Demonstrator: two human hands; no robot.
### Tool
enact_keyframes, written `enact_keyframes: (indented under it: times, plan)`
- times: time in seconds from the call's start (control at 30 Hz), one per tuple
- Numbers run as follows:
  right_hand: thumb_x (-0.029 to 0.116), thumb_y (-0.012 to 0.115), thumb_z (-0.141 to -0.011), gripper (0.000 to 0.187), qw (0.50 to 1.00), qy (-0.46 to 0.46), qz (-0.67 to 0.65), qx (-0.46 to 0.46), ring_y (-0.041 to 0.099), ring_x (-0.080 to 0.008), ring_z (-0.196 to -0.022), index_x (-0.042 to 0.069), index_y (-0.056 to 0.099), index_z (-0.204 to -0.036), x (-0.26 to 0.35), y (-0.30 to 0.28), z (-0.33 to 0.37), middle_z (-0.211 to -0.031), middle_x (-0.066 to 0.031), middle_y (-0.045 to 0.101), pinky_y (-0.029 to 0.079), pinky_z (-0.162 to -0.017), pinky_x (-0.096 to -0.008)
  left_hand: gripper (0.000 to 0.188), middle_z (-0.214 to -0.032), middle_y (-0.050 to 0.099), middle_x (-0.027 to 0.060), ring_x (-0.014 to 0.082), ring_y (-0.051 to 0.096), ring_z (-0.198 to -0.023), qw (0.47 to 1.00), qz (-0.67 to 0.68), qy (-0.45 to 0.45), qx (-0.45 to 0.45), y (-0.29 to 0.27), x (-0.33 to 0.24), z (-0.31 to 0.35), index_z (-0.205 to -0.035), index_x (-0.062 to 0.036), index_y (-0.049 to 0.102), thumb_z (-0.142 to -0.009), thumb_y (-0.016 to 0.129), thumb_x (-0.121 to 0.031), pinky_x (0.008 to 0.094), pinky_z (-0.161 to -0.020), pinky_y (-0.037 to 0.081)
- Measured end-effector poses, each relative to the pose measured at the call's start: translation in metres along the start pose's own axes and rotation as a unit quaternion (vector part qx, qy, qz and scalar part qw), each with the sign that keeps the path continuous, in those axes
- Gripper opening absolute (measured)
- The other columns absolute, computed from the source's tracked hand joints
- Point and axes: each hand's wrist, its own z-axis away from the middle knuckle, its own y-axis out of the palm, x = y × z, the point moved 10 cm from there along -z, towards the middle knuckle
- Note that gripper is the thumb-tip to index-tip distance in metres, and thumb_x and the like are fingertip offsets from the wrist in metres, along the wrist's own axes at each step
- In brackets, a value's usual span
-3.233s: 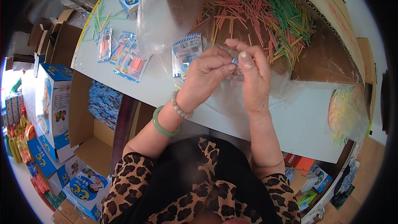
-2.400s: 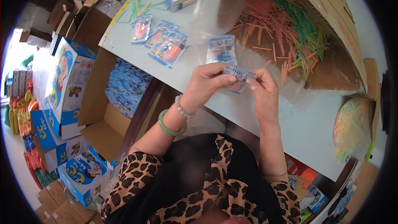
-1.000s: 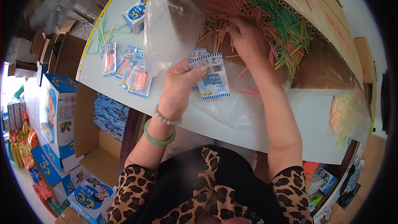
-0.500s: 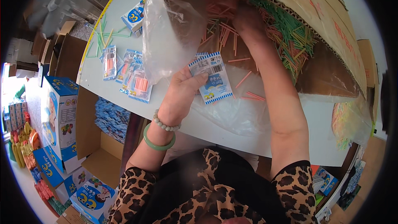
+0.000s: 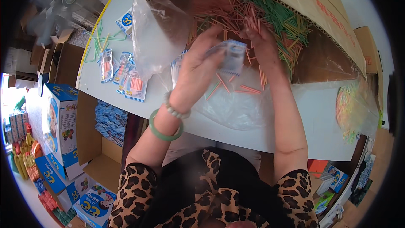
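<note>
My left hand (image 5: 198, 65) is closed on a small blue-and-white plastic packet (image 5: 233, 59), blurred by motion, at the mouth of a tipped cardboard box (image 5: 333, 33). Just right of it, my right hand (image 5: 266, 46) has its fingers bent round a few short pink sticks (image 5: 252, 23), which poke up from the fingertips. Behind both hands the box holds a heap of thin pink, green and yellow sticks (image 5: 291, 21). Some loose pink sticks (image 5: 249, 89) lie on the clear plastic liner (image 5: 228, 112) in front. Part of another packet (image 5: 175, 69) shows behind my left wrist.
Several packets with pink sticks (image 5: 136, 83) lie on the white table (image 5: 160, 97) to the left, near loose green straws (image 5: 101, 40). Below the table edge stands an open carton of blue packets (image 5: 110, 120). A bag of pale sticks (image 5: 348, 109) hangs at the right.
My right hand has drawn back from deep in the heap toward me, with pink sticks in its fingers. My left hand has lifted the packet up and right, turning it.
</note>
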Motion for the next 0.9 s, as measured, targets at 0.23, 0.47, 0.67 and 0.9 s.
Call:
enact_keyframes:
  times: [0.23,0.47,0.67,0.9]
  plan:
    - [0.017,0.052,-0.09,0.02,0.988,-0.143,0.043,-0.039,0.059,-0.016,-0.089,0.005,0.055,-0.106,-0.006,0.016,0.03,-0.098,-0.0061,0.061,0.049,-0.078,-0.0318,0.023,-0.1,0.059,0.0232,0.0375,0.058,-0.094,0.995,-0.042,0.095,-0.001,0.062,0.011,-0.043,-0.105,0.0016,0.056,-0.082,0.053,0.0,0.0341,-0.083,0.046]
    - [0.014,0.053,-0.088,0.02,0.989,-0.133,0.049,-0.045,0.059,-0.0234,-0.089,0.005,0.054,-0.105,-0.023,0.002,0.019,-0.098,-0.0101,0.061,0.048,-0.077,-0.0351,0.021,-0.096,0.063,0.0072,0.0152,0.059,-0.082,0.987,0.142,-0.064,0.025,0.066,0.039,-0.037,-0.107,0.0021,0.057,-0.087,0.052,-0.002,0.027,-0.076,0.047]
    - [0.007,0.058,-0.081,0.019,0.918,-0.276,0.266,-0.099,0.061,-0.0293,-0.082,0.002,0.052,-0.098,0.017,0.01,0.044,-0.085,-0.0145,0.062,0.047,-0.072,-0.0374,0.018,-0.1,0.061,0.0016,0.0066,0.055,-0.086,0.966,0.223,-0.117,-0.061,0.023,0.034,-0.022,-0.104,0.0001,0.059,-0.088,0.052,-0.005,0.0228,-0.075,0.046]
    - [0.019,0.052,-0.09,0.037,0.964,-0.224,-0.081,0.122,0.045,-0.0232,-0.116,0.007,0.042,-0.123,-0.012,0.04,0.039,-0.125,-0.0098,0.046,0.036,-0.098,-0.034,0.02,-0.121,0.054,0.0192,0.033,0.054,-0.108,0.952,-0.225,0.203,0.049,0.071,-0.015,-0.012,-0.1,0.0042,0.056,-0.081,0.053,-0.001,0.0342,-0.09,0.043]
